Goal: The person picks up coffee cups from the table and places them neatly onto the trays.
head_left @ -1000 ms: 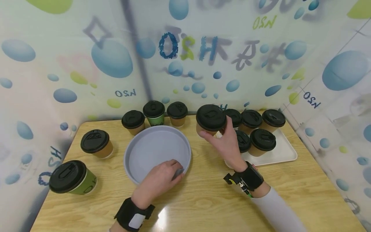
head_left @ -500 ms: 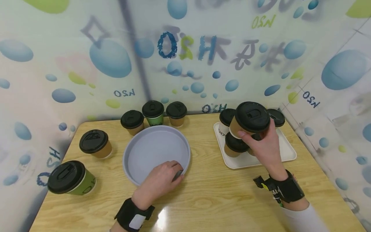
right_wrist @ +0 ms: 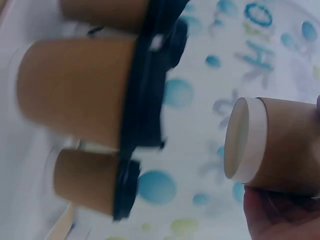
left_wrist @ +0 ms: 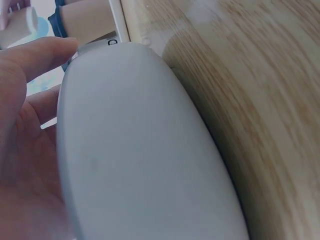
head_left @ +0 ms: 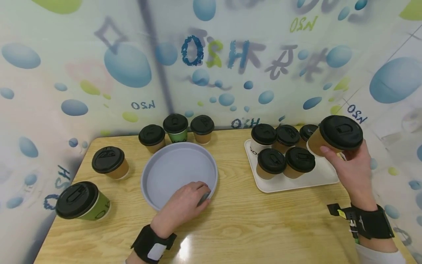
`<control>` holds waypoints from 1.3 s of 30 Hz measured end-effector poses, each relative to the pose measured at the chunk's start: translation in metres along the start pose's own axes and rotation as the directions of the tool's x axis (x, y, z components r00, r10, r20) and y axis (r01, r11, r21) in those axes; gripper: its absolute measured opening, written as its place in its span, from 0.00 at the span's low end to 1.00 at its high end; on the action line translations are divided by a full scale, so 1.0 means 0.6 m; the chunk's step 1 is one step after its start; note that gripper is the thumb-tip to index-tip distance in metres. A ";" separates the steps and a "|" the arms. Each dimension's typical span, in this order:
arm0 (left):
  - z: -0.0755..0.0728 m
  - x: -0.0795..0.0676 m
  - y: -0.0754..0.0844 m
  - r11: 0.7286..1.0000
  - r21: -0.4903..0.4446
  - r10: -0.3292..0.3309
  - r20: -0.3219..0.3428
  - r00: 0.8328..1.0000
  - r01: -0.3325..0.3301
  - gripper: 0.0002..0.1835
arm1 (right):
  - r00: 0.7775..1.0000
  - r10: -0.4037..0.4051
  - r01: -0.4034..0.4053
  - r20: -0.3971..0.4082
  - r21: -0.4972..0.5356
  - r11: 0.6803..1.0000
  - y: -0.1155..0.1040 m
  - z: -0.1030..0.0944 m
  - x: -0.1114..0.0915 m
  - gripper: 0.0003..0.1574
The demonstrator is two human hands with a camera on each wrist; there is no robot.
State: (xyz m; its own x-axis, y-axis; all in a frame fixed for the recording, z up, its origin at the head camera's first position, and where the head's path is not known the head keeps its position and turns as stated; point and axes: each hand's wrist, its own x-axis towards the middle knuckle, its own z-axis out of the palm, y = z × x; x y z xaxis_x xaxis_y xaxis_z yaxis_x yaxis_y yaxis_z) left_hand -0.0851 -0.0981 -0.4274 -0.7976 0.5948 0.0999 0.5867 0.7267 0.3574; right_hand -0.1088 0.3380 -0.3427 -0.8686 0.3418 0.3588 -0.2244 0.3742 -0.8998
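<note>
My right hand [head_left: 357,172] grips a brown paper coffee cup [head_left: 321,142] with a black lid, held up over the right end of the white rectangular tray [head_left: 324,176]. The right wrist view shows this cup's pale base [right_wrist: 245,140] off the tray, beside the standing cups. Several black-lidded cups stand on that tray, including a white one [head_left: 258,146] at the back left and a brown one [head_left: 293,172] at the front. My left hand [head_left: 184,201] holds the near right rim of the round grey tray [head_left: 178,168], whose side wall [left_wrist: 135,140] fills the left wrist view.
Behind the round tray stand a brown cup [head_left: 154,146], a green cup [head_left: 178,136] and another brown cup [head_left: 202,137]. A brown cup [head_left: 117,168] and a larger green cup [head_left: 99,209] are at the table's left. A patterned backdrop [head_left: 211,73] rises behind the table.
My right hand has carried the brown cup rightward, from left of the white tray, across the cups, to its right end. The left hand has stayed on the round tray's rim.
</note>
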 end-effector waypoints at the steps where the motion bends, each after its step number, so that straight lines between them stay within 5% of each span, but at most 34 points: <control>1: 0.000 0.000 0.000 1.000 0.002 0.003 -0.001 1.000 -0.003 0.13 | 1.000 0.006 -0.006 -0.007 -0.012 1.000 0.006 -0.006 0.001 0.47; 11: 0.000 -0.002 0.000 1.000 0.004 0.011 0.011 1.000 -0.011 0.15 | 0.992 0.122 -0.122 -0.016 -0.278 0.953 0.080 -0.062 0.010 0.44; 20: 0.001 -0.001 0.001 1.000 0.003 0.016 0.019 1.000 -0.016 0.15 | 0.983 0.157 -0.127 0.090 -0.274 0.953 0.148 -0.093 0.014 0.40; 26: 0.000 0.001 0.002 1.000 0.000 0.017 0.022 1.000 -0.017 0.15 | 0.939 0.279 -0.198 0.202 -0.345 0.917 0.189 -0.103 0.010 0.52; 30: 0.000 0.001 0.003 1.000 0.000 0.017 0.024 1.000 -0.017 0.15 | 0.914 0.324 -0.222 0.245 -0.367 0.903 0.203 -0.102 0.009 0.55; 39: 0.001 -0.001 0.003 1.000 0.004 0.012 0.030 0.999 -0.012 0.16 | 0.897 0.339 -0.217 0.282 -0.387 0.896 0.216 -0.095 0.008 0.58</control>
State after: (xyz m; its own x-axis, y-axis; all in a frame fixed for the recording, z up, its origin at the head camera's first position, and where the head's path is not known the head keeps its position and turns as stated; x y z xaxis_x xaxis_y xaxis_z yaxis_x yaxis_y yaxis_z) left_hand -0.0838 -0.0969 -0.4274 -0.7860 0.6135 0.0765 0.5969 0.7207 0.3526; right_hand -0.1170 0.4374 -0.4432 -0.9802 0.1905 -0.0536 0.1587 0.5950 -0.7879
